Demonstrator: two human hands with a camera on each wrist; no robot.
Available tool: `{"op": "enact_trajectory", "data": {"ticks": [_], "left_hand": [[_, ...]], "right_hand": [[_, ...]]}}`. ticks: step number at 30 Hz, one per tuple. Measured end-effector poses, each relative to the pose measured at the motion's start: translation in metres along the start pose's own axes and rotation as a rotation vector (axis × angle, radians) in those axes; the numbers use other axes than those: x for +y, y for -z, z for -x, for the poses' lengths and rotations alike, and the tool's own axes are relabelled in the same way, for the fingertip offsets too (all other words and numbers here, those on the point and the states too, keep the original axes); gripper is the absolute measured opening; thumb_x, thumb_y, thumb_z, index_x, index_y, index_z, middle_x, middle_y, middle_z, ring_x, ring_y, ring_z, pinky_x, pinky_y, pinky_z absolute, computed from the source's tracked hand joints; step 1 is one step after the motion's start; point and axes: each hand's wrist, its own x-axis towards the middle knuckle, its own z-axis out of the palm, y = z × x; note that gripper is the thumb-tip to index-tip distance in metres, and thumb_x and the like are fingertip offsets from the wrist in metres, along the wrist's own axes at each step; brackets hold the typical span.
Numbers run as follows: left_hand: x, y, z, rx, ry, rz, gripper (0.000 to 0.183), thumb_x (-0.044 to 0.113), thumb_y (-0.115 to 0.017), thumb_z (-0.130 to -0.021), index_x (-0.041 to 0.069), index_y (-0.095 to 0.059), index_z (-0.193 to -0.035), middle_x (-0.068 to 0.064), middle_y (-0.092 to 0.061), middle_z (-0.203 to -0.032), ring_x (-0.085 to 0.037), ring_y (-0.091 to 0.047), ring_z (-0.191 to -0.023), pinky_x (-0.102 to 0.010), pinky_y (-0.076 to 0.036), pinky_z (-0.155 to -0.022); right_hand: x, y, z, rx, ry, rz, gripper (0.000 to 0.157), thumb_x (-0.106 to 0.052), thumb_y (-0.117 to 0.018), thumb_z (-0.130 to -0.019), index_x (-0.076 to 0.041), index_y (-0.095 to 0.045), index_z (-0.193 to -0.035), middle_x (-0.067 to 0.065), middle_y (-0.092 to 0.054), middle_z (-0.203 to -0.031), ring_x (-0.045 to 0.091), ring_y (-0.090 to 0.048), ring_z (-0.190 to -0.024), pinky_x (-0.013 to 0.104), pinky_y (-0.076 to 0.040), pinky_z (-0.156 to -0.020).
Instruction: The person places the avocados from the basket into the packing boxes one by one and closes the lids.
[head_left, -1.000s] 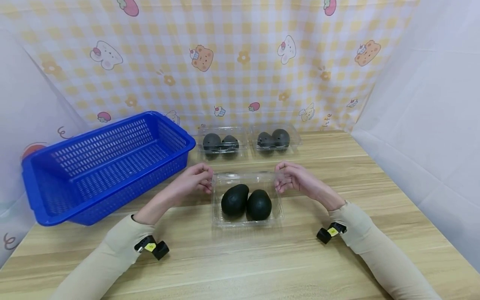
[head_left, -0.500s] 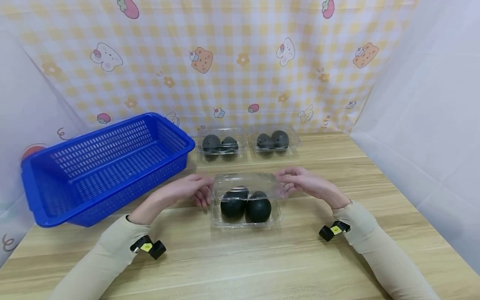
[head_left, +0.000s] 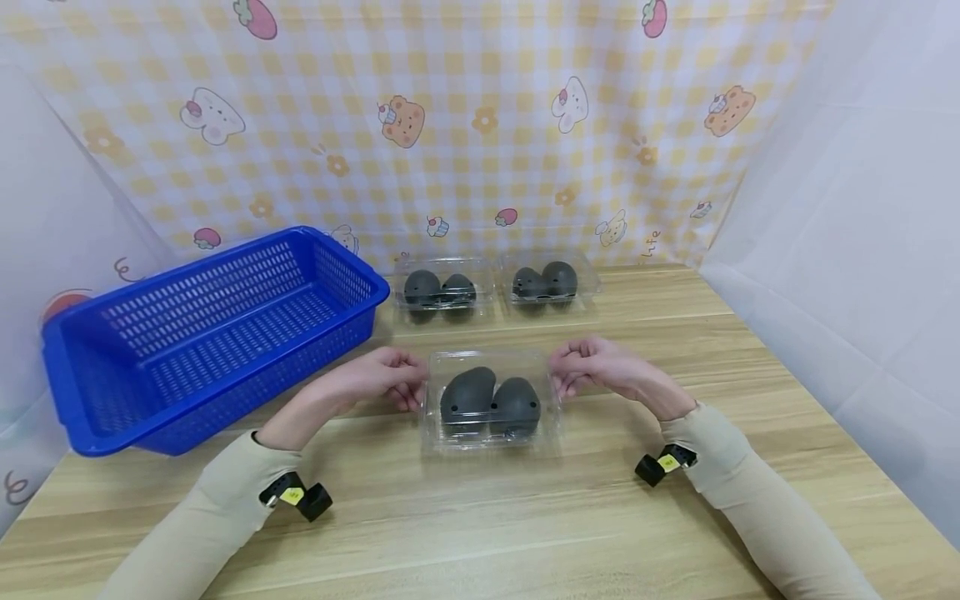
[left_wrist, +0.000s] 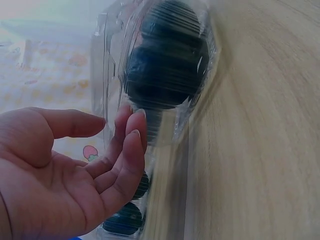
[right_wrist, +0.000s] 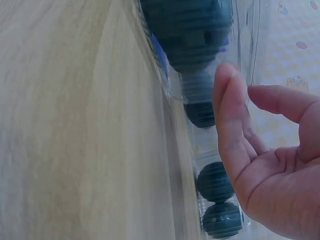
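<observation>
In the head view a clear plastic clamshell box (head_left: pixel 517 363) lies on the table, its lid folded down over two dark avocados (head_left: pixel 468 390). My left hand (head_left: pixel 384 374) pinches the box's left side near the back corner, thumb and fingertips on either side of the rim. At the opposite corner my right hand (head_left: pixel 596 367) pinches the right side in the same way. Both wrist views show the thumb to one side of the clear rim and the curled fingers to the other. The avocados look greyish through the lid.
Behind stand two more clear clamshell boxes, one at the left (head_left: pixel 405 267) and one at the right (head_left: pixel 588 265), each with two dark avocados inside. A blue plastic basket (head_left: pixel 247 375) sits at the left. A checked curtain (head_left: pixel 480 167) hangs at the table's (head_left: pixel 480 525) back.
The lid has swung forward and down over the avocados, from standing back to lying over the base. Both hands have stayed at the box's sides, shifting only slightly.
</observation>
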Motion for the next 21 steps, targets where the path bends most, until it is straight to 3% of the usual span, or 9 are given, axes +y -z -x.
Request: {"op": "enact_trajectory", "data": {"ticks": [5, 10, 15, 21], "left_hand": [[0.0015, 0.0008, 0.0003, 0.019, -0.004, 0.016, 0.030, 0.008, -0.052, -0.103, -0.015, -0.049, -0.123, -0.014, -0.066, -0.090, -0.019, -0.066, -0.080, -0.029, -0.058, -0.075], [0.0034, 0.0017, 0.0012, 0.049, -0.003, 0.004, 0.044, 0.009, -0.056, -0.102, -0.015, -0.042, -0.136, -0.015, -0.067, -0.099, -0.021, -0.066, -0.086, -0.032, -0.058, -0.079], [0.0034, 0.0027, 0.0012, 0.064, -0.017, 0.014, 0.055, 0.006, -0.059, -0.100, -0.016, -0.034, -0.144, -0.014, -0.065, -0.103, -0.021, -0.067, -0.087, -0.033, -0.058, -0.080], [0.0032, 0.0035, 0.0008, 0.066, -0.037, 0.024, 0.063, 0.001, -0.060, -0.096, -0.015, -0.028, -0.148, -0.011, -0.061, -0.101, -0.020, -0.064, -0.087, -0.031, -0.056, -0.079]], "right_hand": [[0.0007, -0.0025, -0.0021, 0.051, 0.008, -0.024, 0.031, -0.002, -0.057, -0.100, 0.015, -0.044, -0.123, 0.010, -0.068, -0.088, 0.014, -0.067, -0.077, 0.025, -0.057, -0.072], [0.0003, -0.0037, -0.0026, 0.106, 0.011, -0.012, 0.046, -0.001, -0.059, -0.098, 0.016, -0.039, -0.135, 0.007, -0.071, -0.095, 0.013, -0.067, -0.081, 0.030, -0.057, -0.080], [-0.0007, -0.0057, -0.0022, 0.147, 0.033, 0.044, 0.056, -0.001, -0.060, -0.097, 0.015, -0.036, -0.145, 0.016, -0.067, -0.113, 0.014, -0.067, -0.091, 0.035, -0.055, -0.089], [-0.0009, -0.0080, -0.0035, 0.184, 0.055, 0.082, 0.060, -0.005, -0.061, -0.097, 0.010, -0.035, -0.149, 0.023, -0.059, -0.125, 0.014, -0.064, -0.103, 0.032, -0.051, -0.096]]}}
